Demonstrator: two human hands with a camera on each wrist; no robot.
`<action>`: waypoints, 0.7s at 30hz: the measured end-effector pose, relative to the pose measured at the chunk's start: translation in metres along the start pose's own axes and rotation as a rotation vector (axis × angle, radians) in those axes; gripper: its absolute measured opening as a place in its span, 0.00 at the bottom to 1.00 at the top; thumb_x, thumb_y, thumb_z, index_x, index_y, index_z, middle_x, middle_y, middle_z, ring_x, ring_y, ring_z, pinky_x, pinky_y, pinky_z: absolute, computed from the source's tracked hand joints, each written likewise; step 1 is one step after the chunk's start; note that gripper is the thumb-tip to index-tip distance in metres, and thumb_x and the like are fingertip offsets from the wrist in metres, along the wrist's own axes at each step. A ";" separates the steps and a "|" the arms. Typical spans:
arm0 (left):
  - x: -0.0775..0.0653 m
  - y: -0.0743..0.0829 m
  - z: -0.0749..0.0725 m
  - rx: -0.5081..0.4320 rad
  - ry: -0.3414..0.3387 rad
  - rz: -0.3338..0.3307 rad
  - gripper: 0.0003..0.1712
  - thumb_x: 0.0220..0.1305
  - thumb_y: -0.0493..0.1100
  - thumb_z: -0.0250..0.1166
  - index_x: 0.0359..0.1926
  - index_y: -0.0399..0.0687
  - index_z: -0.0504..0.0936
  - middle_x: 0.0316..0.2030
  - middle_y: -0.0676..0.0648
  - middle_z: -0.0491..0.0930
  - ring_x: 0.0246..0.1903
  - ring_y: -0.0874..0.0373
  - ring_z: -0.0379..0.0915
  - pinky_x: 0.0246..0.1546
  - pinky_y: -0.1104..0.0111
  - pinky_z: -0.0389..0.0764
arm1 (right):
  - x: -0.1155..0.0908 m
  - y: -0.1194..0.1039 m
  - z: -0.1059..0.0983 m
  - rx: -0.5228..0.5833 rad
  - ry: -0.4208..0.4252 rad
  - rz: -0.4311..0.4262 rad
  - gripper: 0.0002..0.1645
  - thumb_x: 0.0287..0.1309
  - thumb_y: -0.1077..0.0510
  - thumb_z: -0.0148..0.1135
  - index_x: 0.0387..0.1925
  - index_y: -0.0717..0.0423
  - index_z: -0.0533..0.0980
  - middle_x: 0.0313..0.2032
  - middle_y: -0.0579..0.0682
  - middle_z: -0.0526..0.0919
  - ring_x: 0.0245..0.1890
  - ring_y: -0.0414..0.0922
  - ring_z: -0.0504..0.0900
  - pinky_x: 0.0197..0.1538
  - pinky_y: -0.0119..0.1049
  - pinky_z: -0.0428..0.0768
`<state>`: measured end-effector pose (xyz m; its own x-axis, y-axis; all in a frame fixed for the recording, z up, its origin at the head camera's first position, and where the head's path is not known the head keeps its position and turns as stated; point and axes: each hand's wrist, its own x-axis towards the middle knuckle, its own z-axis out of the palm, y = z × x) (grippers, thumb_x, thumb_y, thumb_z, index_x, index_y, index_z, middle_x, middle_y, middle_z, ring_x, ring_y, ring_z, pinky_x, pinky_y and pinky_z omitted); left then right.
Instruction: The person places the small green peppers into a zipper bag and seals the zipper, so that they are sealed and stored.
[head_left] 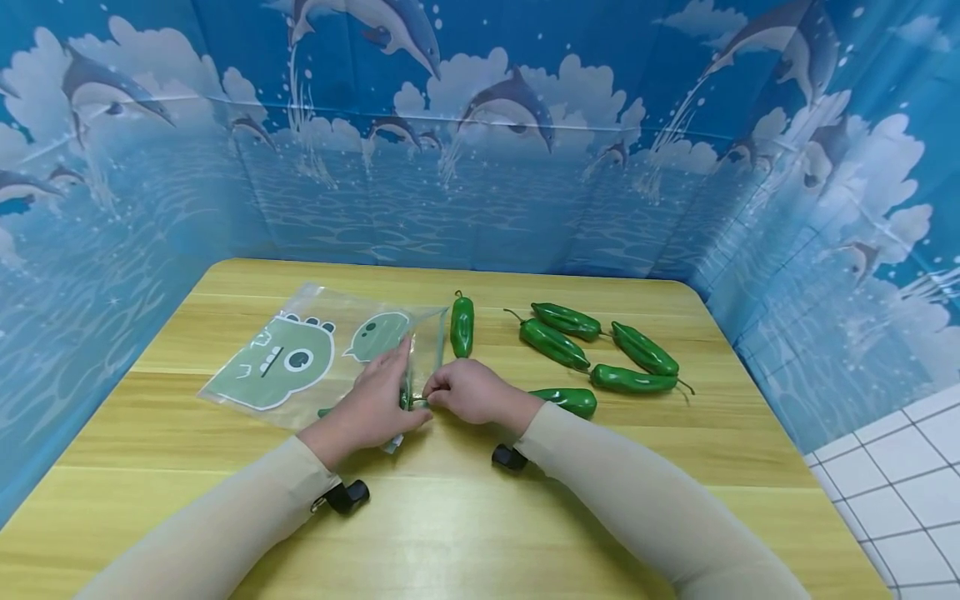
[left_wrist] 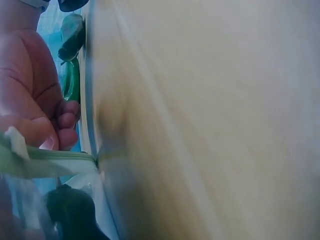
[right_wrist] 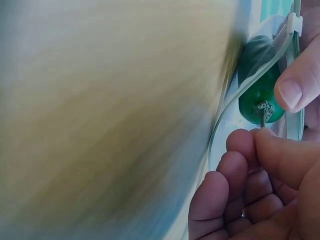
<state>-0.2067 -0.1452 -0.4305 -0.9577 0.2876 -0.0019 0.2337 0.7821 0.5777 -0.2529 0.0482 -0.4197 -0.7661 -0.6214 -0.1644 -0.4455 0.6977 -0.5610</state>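
Note:
A clear slider zip bag (head_left: 258,408) with green cartoon prints lies at the left, its mouth facing right. At that mouth my left hand (head_left: 375,404) holds the bag's edge, thumb low and fingers over the film. Inside the opening sits a green chili pepper (right_wrist: 262,92), stem end outward, partly hidden by the left hand in the head view. The right hand (head_left: 472,392) pinches this pepper's stem between thumb and index finger. A white slider (right_wrist: 295,23) shows on the zip strip. In the left wrist view, the bagged pepper (left_wrist: 75,215) is below the zip edge.
One green pepper (head_left: 462,325) lies upright in view just beyond the bag's mouth. Several more, including a nearer pepper (head_left: 570,402) partly behind the right forearm, lie to the right on the wooden table (head_left: 450,533). A dolphin-print curtain (head_left: 480,192) surrounds the table's back and sides.

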 end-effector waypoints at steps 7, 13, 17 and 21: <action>0.000 -0.001 -0.001 -0.017 -0.011 -0.003 0.73 0.59 0.57 0.78 0.86 0.45 0.34 0.85 0.41 0.46 0.83 0.34 0.41 0.79 0.37 0.56 | 0.007 -0.002 0.003 -0.034 -0.015 0.003 0.11 0.76 0.57 0.61 0.45 0.50 0.89 0.41 0.42 0.91 0.35 0.36 0.80 0.46 0.33 0.81; -0.001 -0.003 -0.008 -0.090 -0.040 0.005 0.70 0.63 0.57 0.74 0.86 0.49 0.31 0.86 0.42 0.41 0.84 0.39 0.39 0.80 0.41 0.56 | 0.009 -0.003 0.003 -0.046 -0.030 0.005 0.12 0.77 0.57 0.59 0.47 0.49 0.89 0.42 0.42 0.91 0.35 0.37 0.81 0.45 0.32 0.81; -0.002 -0.006 -0.013 -0.128 -0.058 0.005 0.69 0.64 0.55 0.72 0.85 0.47 0.30 0.86 0.42 0.38 0.84 0.41 0.41 0.81 0.43 0.57 | 0.007 -0.004 0.002 -0.056 -0.026 0.015 0.13 0.78 0.58 0.58 0.47 0.50 0.89 0.42 0.43 0.91 0.38 0.38 0.81 0.50 0.35 0.82; -0.001 -0.007 -0.013 -0.147 -0.067 0.000 0.68 0.65 0.54 0.72 0.85 0.43 0.31 0.85 0.40 0.38 0.83 0.39 0.44 0.80 0.42 0.58 | 0.007 -0.003 0.001 -0.073 -0.029 0.004 0.13 0.78 0.58 0.58 0.48 0.50 0.89 0.43 0.43 0.91 0.40 0.38 0.81 0.52 0.36 0.83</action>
<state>-0.2098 -0.1579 -0.4242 -0.9434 0.3273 -0.0538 0.2015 0.6944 0.6908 -0.2563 0.0414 -0.4199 -0.7545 -0.6280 -0.1905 -0.4762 0.7237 -0.4995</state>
